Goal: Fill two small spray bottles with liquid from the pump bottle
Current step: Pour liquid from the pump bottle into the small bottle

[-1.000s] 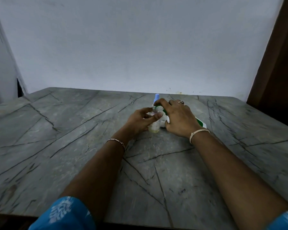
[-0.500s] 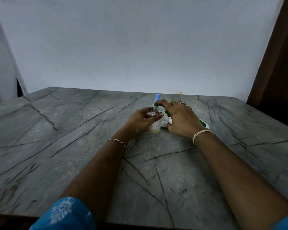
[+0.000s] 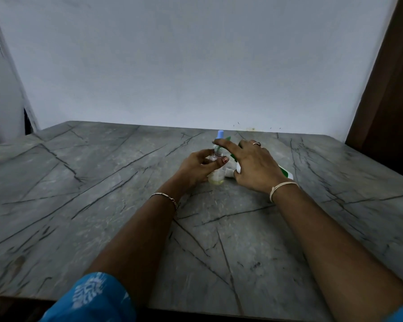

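Fingers [image 3: 215,162] of left hand [image 3: 193,168] pinch a clear, round spray bottle [image 3: 216,177].

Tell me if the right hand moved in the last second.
Yes, slightly. The right hand drifted right at the wrist, away from the blue cap, and its fingers straightened.

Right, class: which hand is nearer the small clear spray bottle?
Left. The left hand grips the small clear spray bottle around its body. The right hand sits to its right, over the pump bottle, with only its index finger stretched above the spray bottle's neck.
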`<state>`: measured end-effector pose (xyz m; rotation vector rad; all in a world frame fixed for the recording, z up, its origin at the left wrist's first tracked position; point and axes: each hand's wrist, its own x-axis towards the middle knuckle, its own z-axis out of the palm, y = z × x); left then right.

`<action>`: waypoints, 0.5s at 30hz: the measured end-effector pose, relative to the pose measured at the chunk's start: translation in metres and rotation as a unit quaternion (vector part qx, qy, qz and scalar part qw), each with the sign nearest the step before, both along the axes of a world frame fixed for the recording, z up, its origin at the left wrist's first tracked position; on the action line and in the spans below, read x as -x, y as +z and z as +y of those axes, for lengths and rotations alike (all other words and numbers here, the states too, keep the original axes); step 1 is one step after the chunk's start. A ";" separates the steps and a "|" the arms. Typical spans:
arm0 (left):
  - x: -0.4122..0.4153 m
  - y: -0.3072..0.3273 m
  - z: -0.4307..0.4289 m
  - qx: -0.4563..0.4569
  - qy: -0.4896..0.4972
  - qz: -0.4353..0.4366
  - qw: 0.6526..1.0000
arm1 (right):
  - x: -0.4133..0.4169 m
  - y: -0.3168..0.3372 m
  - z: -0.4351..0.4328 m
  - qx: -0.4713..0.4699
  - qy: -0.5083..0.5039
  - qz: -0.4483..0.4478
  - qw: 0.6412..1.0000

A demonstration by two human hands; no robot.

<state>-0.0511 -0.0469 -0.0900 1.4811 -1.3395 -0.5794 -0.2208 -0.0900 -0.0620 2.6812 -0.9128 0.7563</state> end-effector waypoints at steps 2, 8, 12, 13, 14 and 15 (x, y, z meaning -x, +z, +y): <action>0.000 0.000 0.000 -0.001 0.000 0.005 1.000 | 0.000 0.001 0.000 -0.009 0.001 0.002 1.000; 0.000 0.001 0.001 -0.003 -0.005 0.007 1.000 | -0.008 0.003 0.001 -0.007 -0.010 -0.008 1.000; 0.000 0.000 0.001 -0.003 -0.002 0.012 1.000 | -0.010 0.001 0.001 0.000 -0.020 -0.010 1.000; 0.000 0.001 0.001 -0.002 -0.002 0.015 1.000 | -0.009 0.000 0.001 0.003 -0.023 -0.008 1.000; 0.001 0.001 0.002 -0.002 -0.002 0.019 1.000 | -0.008 0.000 0.002 0.004 -0.024 -0.007 1.000; 0.001 0.001 0.002 -0.001 -0.002 0.019 1.000 | -0.007 0.000 0.002 0.003 -0.024 -0.005 1.000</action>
